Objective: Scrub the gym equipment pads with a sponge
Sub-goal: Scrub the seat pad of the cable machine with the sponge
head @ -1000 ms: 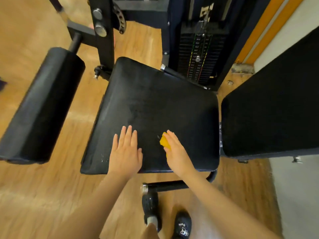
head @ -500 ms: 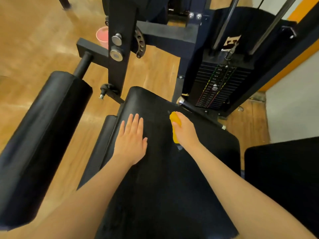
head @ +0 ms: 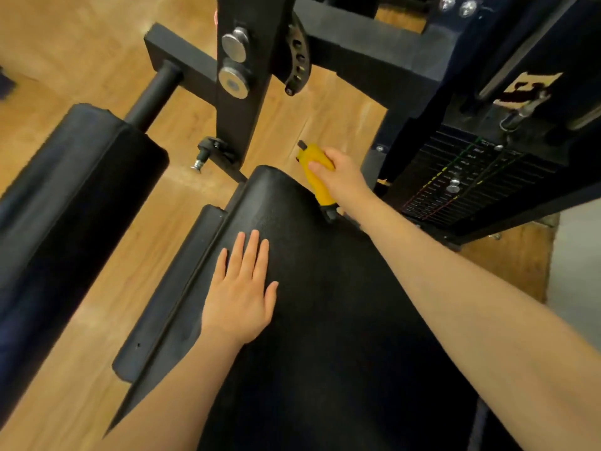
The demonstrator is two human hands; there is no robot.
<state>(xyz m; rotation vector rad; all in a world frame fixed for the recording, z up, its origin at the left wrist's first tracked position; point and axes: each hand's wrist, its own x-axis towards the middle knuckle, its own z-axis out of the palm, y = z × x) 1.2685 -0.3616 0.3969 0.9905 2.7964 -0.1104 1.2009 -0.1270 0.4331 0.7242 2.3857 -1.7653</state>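
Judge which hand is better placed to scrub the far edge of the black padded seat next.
The right hand: it already grips the yellow sponge at the far edge of the black padded seat. The left hand lies flat on the seat, fingers straight, holding nothing, apparently bracing.

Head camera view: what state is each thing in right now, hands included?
Left hand: flat, fingers straight, resting on the seat pad.
Right hand: grips the yellow sponge.
Yellow sponge: held at the pad's far edge.
Seat pad: black, being scrubbed.
Roller pad: untouched, off to the left.
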